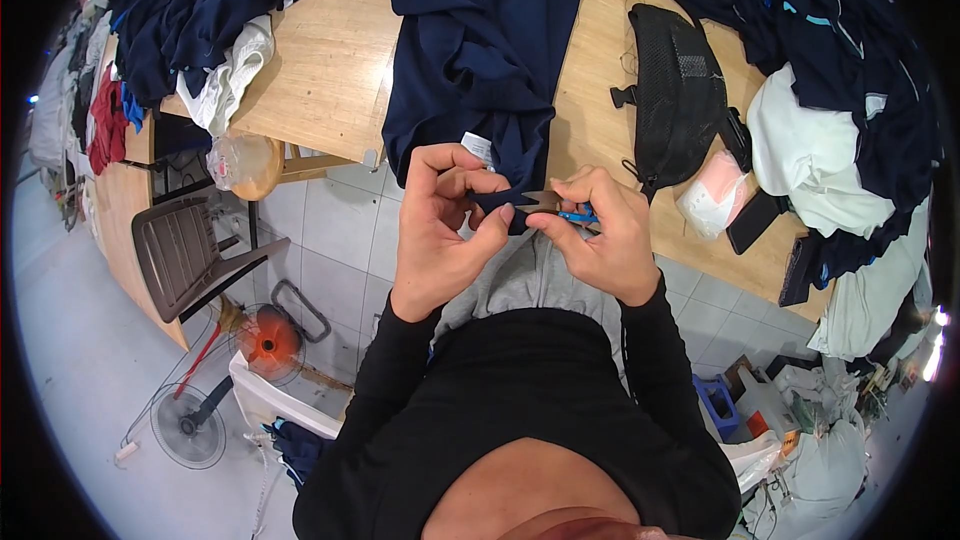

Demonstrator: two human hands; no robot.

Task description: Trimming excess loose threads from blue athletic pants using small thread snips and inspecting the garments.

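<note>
A navy blue garment (465, 60) lies over the table and hangs off its near edge toward me. My left hand (450, 215) pinches a fold of this garment between thumb and fingers. A small white label (477, 147) shows on the cloth just beyond those fingers. In my right hand (605, 230) is a small pair of thread snips (545, 202) with metal blades and a blue part by the grip. Their blades point left and meet the cloth at the left fingertips. Whether the blades are parted on a thread is too small to tell.
A black waist bag (680, 100) lies right of the garment, near a pink-and-white plastic packet (712, 195) and a dark phone-like slab (757, 222). Navy clothes (205, 20) are heaped at far left, more at right with white cloth (810, 150). A brown chair (190, 250) and fan (187, 427) stand left.
</note>
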